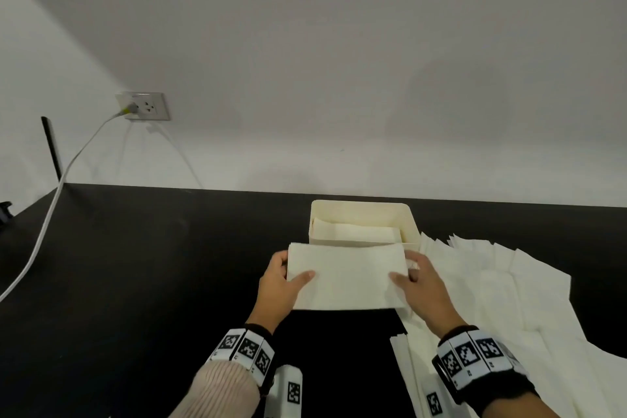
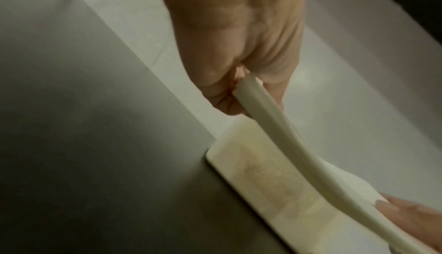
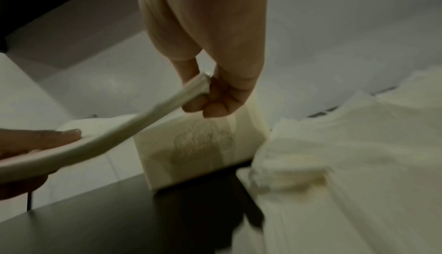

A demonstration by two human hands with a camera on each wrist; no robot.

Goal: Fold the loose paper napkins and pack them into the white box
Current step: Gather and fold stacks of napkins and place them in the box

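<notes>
A folded cream napkin [image 1: 346,276] is held flat above the black table, just in front of the white box [image 1: 405,214]. My left hand [image 1: 281,282] pinches its left end, thumb on top; the grip shows in the left wrist view on the napkin [image 2: 260,114]. My right hand [image 1: 419,282] pinches the right end, seen as fingers curled under the napkin [image 3: 167,105] in the right wrist view. The box holds folded napkins [image 1: 356,231]. Loose unfolded napkins [image 1: 509,288] lie spread to the right of the box.
A wall socket [image 1: 146,107] with a white cable [image 1: 51,214] sits at the far left; the cable runs over the table's left end. A white wall stands right behind the box. More napkin strips [image 1: 410,373] lie near the front edge.
</notes>
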